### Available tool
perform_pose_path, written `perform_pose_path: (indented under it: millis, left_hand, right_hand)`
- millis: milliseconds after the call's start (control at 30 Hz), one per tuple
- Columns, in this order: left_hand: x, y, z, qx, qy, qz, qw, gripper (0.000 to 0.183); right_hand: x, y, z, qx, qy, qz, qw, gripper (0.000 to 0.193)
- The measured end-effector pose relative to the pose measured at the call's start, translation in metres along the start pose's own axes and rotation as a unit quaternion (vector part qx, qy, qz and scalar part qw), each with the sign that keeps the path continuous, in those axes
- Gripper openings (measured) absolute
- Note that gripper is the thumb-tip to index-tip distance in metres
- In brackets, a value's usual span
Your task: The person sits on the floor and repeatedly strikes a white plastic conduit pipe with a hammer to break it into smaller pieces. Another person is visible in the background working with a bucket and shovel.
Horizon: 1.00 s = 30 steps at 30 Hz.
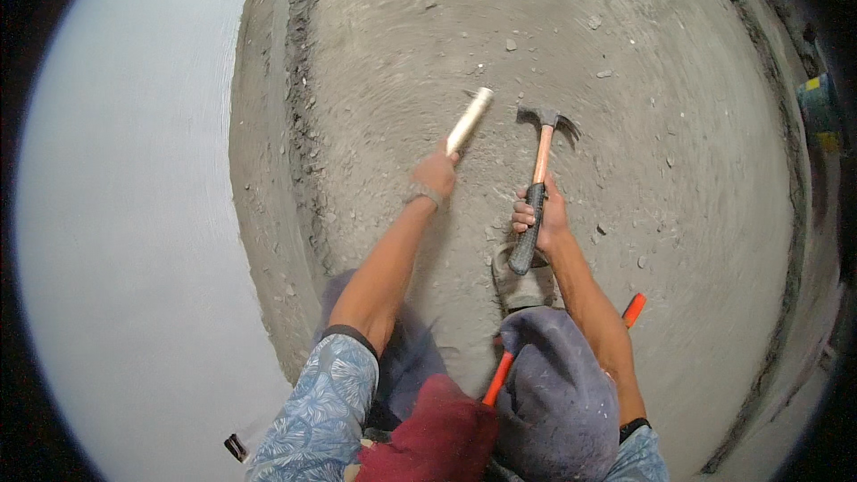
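Note:
A claw hammer [542,156] stands out in front of me, its dark metal head away from me and its wooden handle ending in a black grip. My right hand [549,214] is wrapped around that grip. To the left of the hammer, my left hand [435,171] is closed on the near end of a pale, cream-coloured round stick [470,120]. The stick slants up and to the right, its far end apart from the hammer head. Motion blurs the left hand a little, and the stick's exact kind is unclear.
Small stone chips and dust are scattered over the rough grey floor [384,62]. On the left stands a smooth pale wall surface [125,214]. An orange-red bar [500,379] lies by my right knee, and a similar orange-red end [635,311] shows beyond it.

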State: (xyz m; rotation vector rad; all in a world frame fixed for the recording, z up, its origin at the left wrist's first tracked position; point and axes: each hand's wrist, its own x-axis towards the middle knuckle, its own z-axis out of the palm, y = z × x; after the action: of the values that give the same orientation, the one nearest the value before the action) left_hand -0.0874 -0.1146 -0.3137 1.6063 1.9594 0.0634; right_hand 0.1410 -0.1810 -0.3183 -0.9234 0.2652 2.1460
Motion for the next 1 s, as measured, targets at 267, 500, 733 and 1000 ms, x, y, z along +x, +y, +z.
perform_pose_path:
  millis: [267, 500, 733, 1000]
  left_hand:
    - [0.012, 0.014, -0.006, -0.150, 0.124, -0.060, 0.979, 0.043]
    - [0.034, 0.041, 0.011, -0.158, 0.068, -0.033, 0.985, 0.042]
    - [0.041, 0.045, 0.018, -0.186, 0.066, -0.040, 0.979, 0.040]
    - [0.034, 0.022, 0.009, -0.186, 0.096, -0.007, 0.978, 0.040]
  right_hand:
    - [-0.003, -0.005, 0.014, -0.260, 0.153, -0.154, 0.941, 0.058]
    - [-0.006, -0.045, 0.076, -0.255, 0.038, -0.414, 0.873, 0.060]
    - [0.059, -0.038, 0.059, -0.466, 0.112, -0.269, 0.836, 0.061]
    - [0.024, -0.054, 0.100, -0.365, 0.071, -0.305, 0.877, 0.059]
